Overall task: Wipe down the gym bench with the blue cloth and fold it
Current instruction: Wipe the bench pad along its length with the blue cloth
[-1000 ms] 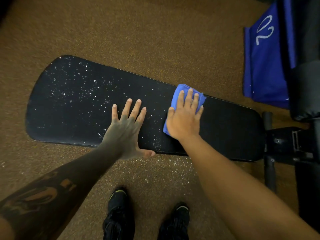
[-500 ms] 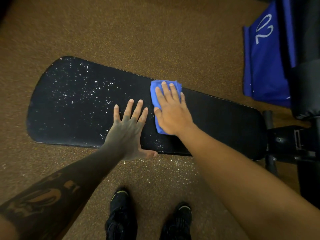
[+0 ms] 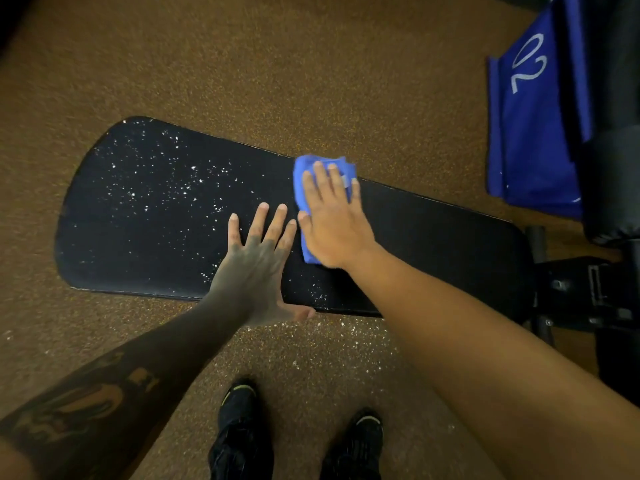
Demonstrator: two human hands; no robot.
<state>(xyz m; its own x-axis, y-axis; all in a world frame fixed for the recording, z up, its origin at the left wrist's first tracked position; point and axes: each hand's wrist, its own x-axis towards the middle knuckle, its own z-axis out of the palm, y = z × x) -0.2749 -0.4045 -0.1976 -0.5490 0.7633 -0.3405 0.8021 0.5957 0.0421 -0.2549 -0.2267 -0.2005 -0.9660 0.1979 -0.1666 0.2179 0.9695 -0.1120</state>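
Observation:
A long black gym bench pad (image 3: 433, 237) lies across the view, its left half speckled with white crumbs and its right half looking clean. My right hand (image 3: 334, 220) presses flat on a bunched blue cloth (image 3: 304, 174) at the pad's far edge, near the middle. My left hand (image 3: 258, 261) rests flat on the pad with fingers spread, right beside the cloth, its thumb hanging over the near edge. The cloth is mostly hidden under my right hand.
Brown speckled floor (image 3: 311, 81) surrounds the bench, with white crumbs scattered by my black shoes (image 3: 242, 427). A blue fabric item marked "02" (image 3: 530, 116) and dark equipment (image 3: 609, 168) stand at the right. The bench's black metal frame (image 3: 581, 292) sticks out at the right end.
My right hand has slid the cloth leftward along the pad, from right of centre to beside my left hand, then slightly toward the far edge. My left hand stayed put.

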